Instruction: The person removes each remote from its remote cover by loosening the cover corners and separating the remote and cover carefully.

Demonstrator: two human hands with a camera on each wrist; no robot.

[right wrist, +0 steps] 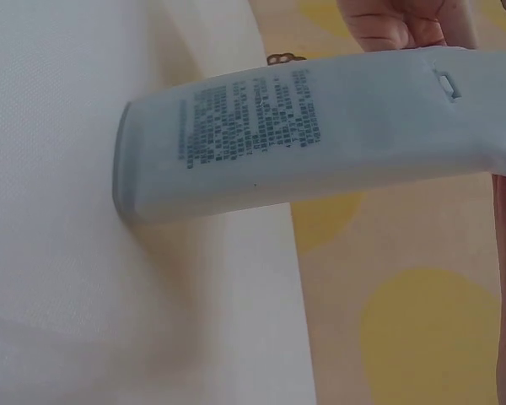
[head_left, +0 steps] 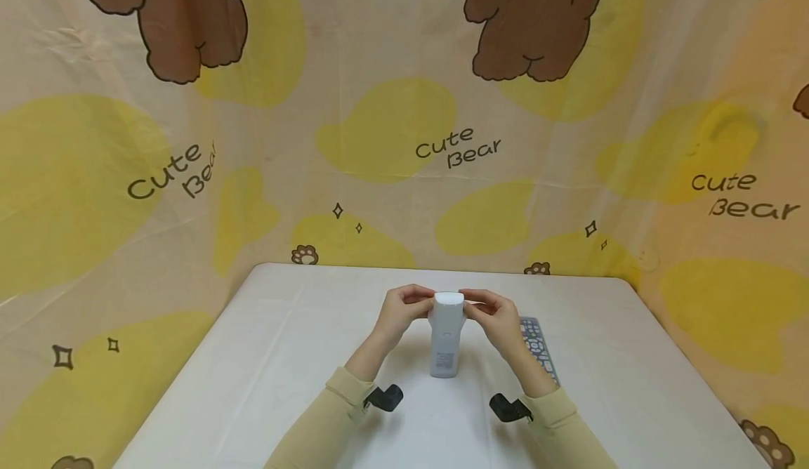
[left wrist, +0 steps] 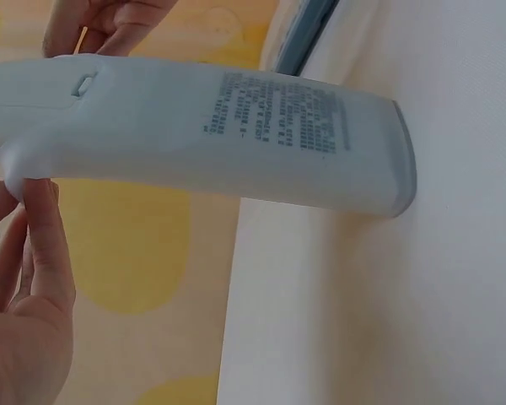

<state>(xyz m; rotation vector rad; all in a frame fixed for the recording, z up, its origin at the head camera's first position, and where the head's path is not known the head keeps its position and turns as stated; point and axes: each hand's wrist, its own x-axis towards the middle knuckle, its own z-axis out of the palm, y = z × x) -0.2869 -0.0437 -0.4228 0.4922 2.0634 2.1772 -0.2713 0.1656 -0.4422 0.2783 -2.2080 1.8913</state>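
A white remote control [head_left: 446, 342] stands upright on the table, its back with a latch mark and printed text facing me. A soft, whitish cover [left wrist: 29, 160] bulges from its side near the top, visible in the left wrist view. My left hand [head_left: 398, 314] pinches this cover at the left side of the upper end. On the opposite side my right hand [head_left: 498, 321] pinches at the same height, thumb and fingers against the edge. The left wrist view shows the lower end [left wrist: 396, 160] touching the table. The remote's front is hidden.
A second remote control [head_left: 534, 342], grey with many buttons, lies on the white table [head_left: 303, 357] behind my right forearm. A patterned cloth [head_left: 379, 209] with bears hangs behind the table and along both sides. Black wrist cameras [head_left: 387, 398] stick out from both cuffs.
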